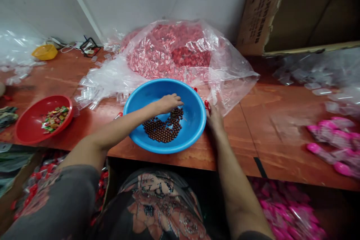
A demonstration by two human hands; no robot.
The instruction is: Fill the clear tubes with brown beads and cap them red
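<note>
A blue plastic basin [200,127] stands on the table before me, with many small round brown balls [163,130] spread over its bottom. My left hand [169,103] reaches into it from the left, just above the balls. Its fingers are curled together, and whatever they hold is hidden. Just outside the basin's right rim, my right hand [216,119] has a small glossy red plastic piece [207,105] between thumb and fingers. Another small red piece [195,89] shows behind the basin's far rim.
Behind the basin lies a large clear bag [168,50] full of red pieces. Clear plastic containers [97,86] are heaped left of it. A red bowl [21,127] holds wrapped sweets [56,119]. Pink-capped pieces [334,138] and a cardboard box [258,11] are at right.
</note>
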